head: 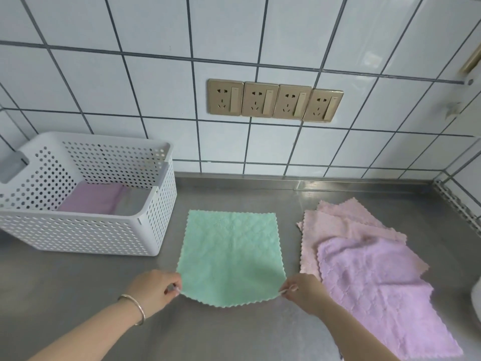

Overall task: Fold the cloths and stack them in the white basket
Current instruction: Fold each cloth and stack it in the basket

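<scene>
A green cloth point(230, 256) lies spread flat on the steel counter in the middle. My left hand point(156, 290) pinches its near left corner and my right hand point(304, 291) pinches its near right corner. The near edge sags in a curve between them. To the right lies a loose pile: a purple cloth point(374, 290) on top of pink cloths point(346, 225). The white perforated basket point(86, 230) stands at the left, with a folded purple cloth point(91, 198) on its floor.
The steel counter point(234, 334) runs to a tiled wall with a row of sockets point(274, 100). A white object point(476, 298) shows at the right edge. A perforated metal strip point(455, 204) lines the right corner.
</scene>
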`<action>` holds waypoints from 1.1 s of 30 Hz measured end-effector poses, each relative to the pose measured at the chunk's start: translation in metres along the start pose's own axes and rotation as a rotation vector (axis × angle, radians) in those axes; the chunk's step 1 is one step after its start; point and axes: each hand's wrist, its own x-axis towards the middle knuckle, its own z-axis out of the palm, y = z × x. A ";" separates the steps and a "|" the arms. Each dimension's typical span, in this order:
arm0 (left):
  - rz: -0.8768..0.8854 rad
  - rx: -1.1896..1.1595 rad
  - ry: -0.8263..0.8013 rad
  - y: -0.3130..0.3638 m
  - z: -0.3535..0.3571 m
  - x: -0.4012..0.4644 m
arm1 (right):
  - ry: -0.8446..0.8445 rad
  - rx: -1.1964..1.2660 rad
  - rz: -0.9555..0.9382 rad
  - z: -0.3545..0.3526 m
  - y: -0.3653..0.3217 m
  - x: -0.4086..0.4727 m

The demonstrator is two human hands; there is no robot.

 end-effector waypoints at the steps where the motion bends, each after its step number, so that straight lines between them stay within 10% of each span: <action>1: 0.022 0.006 -0.015 -0.001 0.003 -0.001 | -0.008 -0.052 -0.015 0.003 0.003 -0.002; 16: 0.089 0.130 -0.246 -0.005 0.035 -0.033 | -0.178 -0.469 -0.278 0.025 0.019 -0.028; 25: -0.714 -0.976 0.056 0.011 0.019 0.061 | 0.142 0.216 0.220 0.005 -0.011 0.040; 33: -0.817 -0.722 0.212 0.012 0.034 0.146 | 0.208 0.174 0.434 -0.004 -0.020 0.111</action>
